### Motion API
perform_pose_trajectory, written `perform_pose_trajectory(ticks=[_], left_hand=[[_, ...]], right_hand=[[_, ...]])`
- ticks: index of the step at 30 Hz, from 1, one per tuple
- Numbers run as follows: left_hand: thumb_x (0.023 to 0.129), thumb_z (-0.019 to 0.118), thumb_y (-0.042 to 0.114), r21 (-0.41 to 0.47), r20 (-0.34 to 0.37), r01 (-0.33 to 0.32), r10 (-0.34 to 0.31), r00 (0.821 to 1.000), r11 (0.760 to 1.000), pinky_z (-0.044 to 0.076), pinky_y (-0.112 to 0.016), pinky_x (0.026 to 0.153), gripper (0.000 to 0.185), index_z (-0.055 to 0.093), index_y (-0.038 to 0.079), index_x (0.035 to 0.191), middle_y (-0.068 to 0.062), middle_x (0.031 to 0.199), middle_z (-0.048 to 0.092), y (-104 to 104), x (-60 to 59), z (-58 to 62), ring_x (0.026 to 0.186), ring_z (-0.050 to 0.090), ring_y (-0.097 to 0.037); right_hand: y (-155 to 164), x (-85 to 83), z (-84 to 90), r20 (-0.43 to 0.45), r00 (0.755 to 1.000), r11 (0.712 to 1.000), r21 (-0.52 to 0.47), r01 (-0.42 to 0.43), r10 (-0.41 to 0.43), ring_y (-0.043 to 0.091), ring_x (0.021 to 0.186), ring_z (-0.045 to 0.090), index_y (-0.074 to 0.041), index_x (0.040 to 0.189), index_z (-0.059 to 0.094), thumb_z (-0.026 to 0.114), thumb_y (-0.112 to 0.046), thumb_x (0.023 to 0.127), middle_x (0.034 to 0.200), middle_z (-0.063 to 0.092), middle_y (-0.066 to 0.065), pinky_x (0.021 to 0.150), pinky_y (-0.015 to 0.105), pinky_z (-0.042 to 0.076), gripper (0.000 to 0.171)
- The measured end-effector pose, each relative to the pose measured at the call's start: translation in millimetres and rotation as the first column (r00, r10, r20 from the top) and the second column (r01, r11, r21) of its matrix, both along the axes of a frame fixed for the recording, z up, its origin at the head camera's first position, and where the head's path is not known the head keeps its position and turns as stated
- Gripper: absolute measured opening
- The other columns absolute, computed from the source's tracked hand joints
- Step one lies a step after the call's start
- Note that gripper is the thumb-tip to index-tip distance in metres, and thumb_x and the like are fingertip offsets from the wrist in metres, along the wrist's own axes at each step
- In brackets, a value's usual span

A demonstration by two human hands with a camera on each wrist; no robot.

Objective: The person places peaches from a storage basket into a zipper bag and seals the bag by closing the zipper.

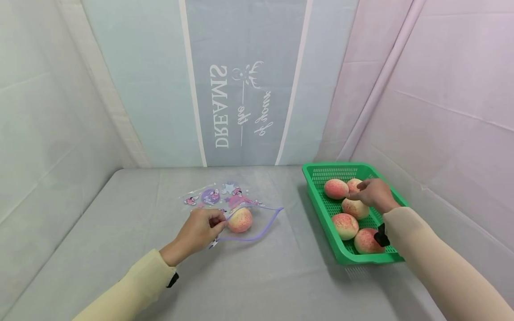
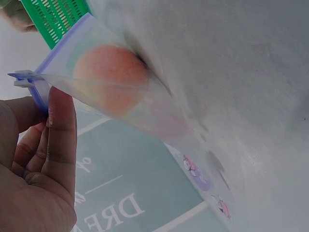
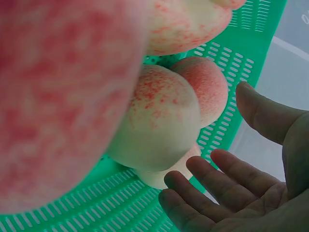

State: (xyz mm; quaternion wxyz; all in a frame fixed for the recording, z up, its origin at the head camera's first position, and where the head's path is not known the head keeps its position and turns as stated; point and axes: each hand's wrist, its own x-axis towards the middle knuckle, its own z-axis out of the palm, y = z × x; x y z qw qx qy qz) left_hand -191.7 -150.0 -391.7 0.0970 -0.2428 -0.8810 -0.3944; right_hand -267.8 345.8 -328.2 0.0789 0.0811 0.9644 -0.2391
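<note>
My left hand [image 1: 218, 222] pinches the purple zip edge of a clear printed zip bag [image 1: 218, 196] that lies on the grey table. One pink-and-cream peach [image 1: 240, 219] sits inside the bag's mouth. In the left wrist view the thumb and fingers of my left hand [image 2: 46, 104] hold the bag's zip strip [image 2: 34, 82], with the peach [image 2: 111, 77] just behind it. My right hand [image 1: 360, 189] hovers inside the green basket [image 1: 322, 214] over several peaches [image 1: 355, 208]. The right wrist view shows my right hand [image 3: 212, 140] open, fingers [image 3: 207, 181] relaxed beside a peach [image 3: 164, 125], gripping nothing.
The basket [image 3: 241, 58] stands at the table's right side near the pink cloth wall. A blue-grey backdrop with printed lettering [image 1: 241, 107] closes the back. Grey tablecloth [image 1: 261, 276] lies between bag and basket and toward the front edge.
</note>
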Motion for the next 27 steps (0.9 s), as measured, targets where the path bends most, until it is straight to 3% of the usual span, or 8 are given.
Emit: perform_pose_trajectory(ticks=[8,18,27], left_hand=[[0.087,0.08,0.002,-0.002,-0.007,-0.011,0.011,1.0,1.0,0.05,-0.023,0.055,0.018,0.072,0.015,0.078,0.011,0.068,0.061,0.0,1.2,-3.9,0.058,0.052,-0.006],[0.087,0.08,0.002,-0.003,-0.036,-0.01,0.01,0.999,1.0,0.048,-0.023,0.053,0.02,0.071,0.016,0.076,0.011,0.067,0.06,1.3,2.4,-9.4,0.057,0.05,-0.005],[0.088,0.079,0.001,-0.003,-0.042,-0.007,0.007,0.999,1.0,0.047,-0.023,0.052,0.02,0.071,0.016,0.077,0.007,0.067,0.062,1.2,3.9,-13.9,0.057,0.05,-0.004]], right_hand=[[5.4,-2.4,-7.2,0.056,0.998,1.0,-0.006,0.008,-0.008,0.059,0.13,0.039,0.011,0.142,0.049,0.077,-0.042,0.09,0.147,0.036,0.041,0.098,0.061,0.047,0.079],[7.4,-3.0,-15.7,0.09,0.996,1.0,0.024,-0.021,0.018,0.054,0.126,0.046,0.013,0.137,0.053,0.084,-0.04,0.085,0.138,0.049,0.037,0.098,0.058,0.048,0.08],[7.2,-2.1,-18.7,0.093,0.994,0.995,0.086,-0.059,0.05,0.051,0.116,0.055,0.017,0.129,0.058,0.086,-0.029,0.083,0.13,0.055,0.037,0.088,0.051,0.054,0.07]])
